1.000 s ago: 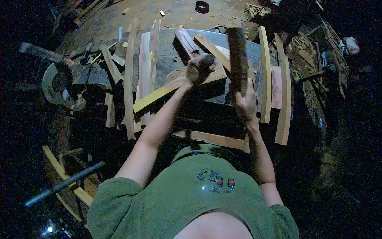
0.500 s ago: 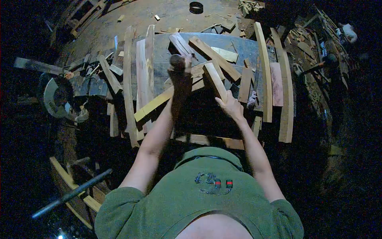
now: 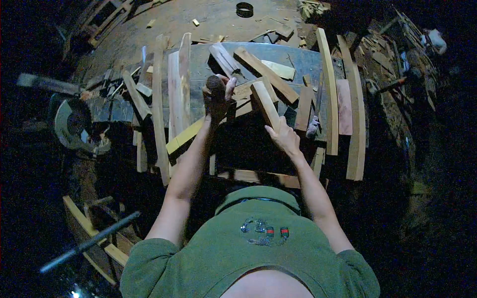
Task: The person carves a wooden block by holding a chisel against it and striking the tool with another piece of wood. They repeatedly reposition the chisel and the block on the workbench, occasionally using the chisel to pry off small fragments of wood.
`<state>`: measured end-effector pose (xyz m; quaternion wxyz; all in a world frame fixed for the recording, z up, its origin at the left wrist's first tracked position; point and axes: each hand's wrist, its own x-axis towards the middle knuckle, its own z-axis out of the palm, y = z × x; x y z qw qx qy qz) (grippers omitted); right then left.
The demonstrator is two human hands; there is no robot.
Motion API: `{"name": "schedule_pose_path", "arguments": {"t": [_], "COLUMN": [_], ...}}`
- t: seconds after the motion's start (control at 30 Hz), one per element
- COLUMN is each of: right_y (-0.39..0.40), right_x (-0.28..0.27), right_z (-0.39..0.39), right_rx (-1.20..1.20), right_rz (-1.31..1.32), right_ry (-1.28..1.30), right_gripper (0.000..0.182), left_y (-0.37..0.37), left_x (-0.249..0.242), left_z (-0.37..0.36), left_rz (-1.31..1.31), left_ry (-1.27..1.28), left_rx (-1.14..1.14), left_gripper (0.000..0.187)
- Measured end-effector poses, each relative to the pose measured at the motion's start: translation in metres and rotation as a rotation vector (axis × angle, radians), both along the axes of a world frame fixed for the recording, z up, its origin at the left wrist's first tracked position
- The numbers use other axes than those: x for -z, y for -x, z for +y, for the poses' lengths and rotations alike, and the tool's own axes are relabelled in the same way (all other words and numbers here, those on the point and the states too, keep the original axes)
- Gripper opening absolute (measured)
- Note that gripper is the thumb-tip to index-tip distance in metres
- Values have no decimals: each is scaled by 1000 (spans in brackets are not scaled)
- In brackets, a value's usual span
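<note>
Your left hand [image 3: 217,97] is gripping a dark, rounded tool [image 3: 215,83] whose kind cannot be told, the fingers [image 3: 229,85] closing round it while it is held upright above the cluttered surface [image 3: 298,57]. Your right hand [image 3: 284,136] is clasping the near end of a short wooden block [image 3: 264,103], fingers wrapping its end, and the block is angling away from you and to the left, its far end lying close beside the tool. Under both hands a long pale strip [image 3: 191,131] is running diagonally from lower left to upper right. Beyond the hands, several short offcuts [image 3: 266,72] are lying crossed over one another on the grey top. To your left, long planks [image 3: 160,107] are lying lengthwise across the surface, their near ends overhanging its edge. To your right, two long curved boards [image 3: 357,109] are lying side by side along the edge. Further left, a circular saw [image 3: 74,124] is sitting in shadow, well apart from both hands. A dark ring [image 3: 245,9] is lying on the floor beyond the far edge.
</note>
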<state>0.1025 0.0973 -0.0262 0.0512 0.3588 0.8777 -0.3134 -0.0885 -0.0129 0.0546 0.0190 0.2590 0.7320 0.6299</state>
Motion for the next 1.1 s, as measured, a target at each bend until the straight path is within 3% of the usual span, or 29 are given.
{"name": "schedule_pose_path", "arguments": {"t": [0.07, 0.17, 0.27, 0.33, 0.37, 0.4, 0.47, 0.53, 0.57, 0.6, 0.67, 0.73, 0.77, 0.87, 0.93, 1.1], "right_y": [1, 2, 3, 14, 15, 21, 24, -5, -6, -8, -12, -17, -14, -19, -22, -30], "right_x": [0, -7, 13, 23, 19, -20, -84, -65, -66, -77, -98, -113, -109, -107, -105, -107], "right_z": [1, 5, 11, 32, 35, 32, 13, 36, 28, 19, 1, -12, -35, -41, -44, -52], "right_rx": [-27, -24, -45, -63, -6, 18, 68, -11, -24, -93, -203, -283, -343, -326, -293, -153], "right_rz": [10, -62, 12, 189, 263, 293, 705, 867, 862, 707, 398, 77, 477, 353, 251, 62], "right_ry": [8, 38, -1, 380, 353, 359, 296, 463, 462, 341, 99, -151, -509, -486, -448, -382], "right_gripper": [53, 54, 54, 58, 47, 55, 52, 44, 44, 42, 39, 37, 40, 42, 45, 51], "left_y": [5, 3, 2, -1, -7, -4, -6, -1, -2, -5, -4, -7, -9, -7, -6, -14], "left_x": [8, 11, 20, 17, 12, 20, 20, 34, 30, 24, 41, 19, 23, 34, 29, 33], "left_z": [-2, 2, 1, 8, 6, 4, 6, 5, 3, 2, 2, -7, -5, 3, 3, 1], "left_rz": [56, 97, -63, 342, 387, 266, 302, 391, 466, 539, 433, 460, 449, 391, 470, 393], "left_ry": [127, 10, -42, 92, 55, 139, 127, 31, 27, 19, 39, 1, -14, 66, -65, -42], "left_rx": [-30, -91, -18, -42, -4, 21, 5, -27, -11, 11, 81, 140, 151, 99, 108, 197], "left_gripper": [21, 21, 20, 18, 16, 15, 14, 19, 18, 18, 20, 19, 19, 18, 20, 24]}}
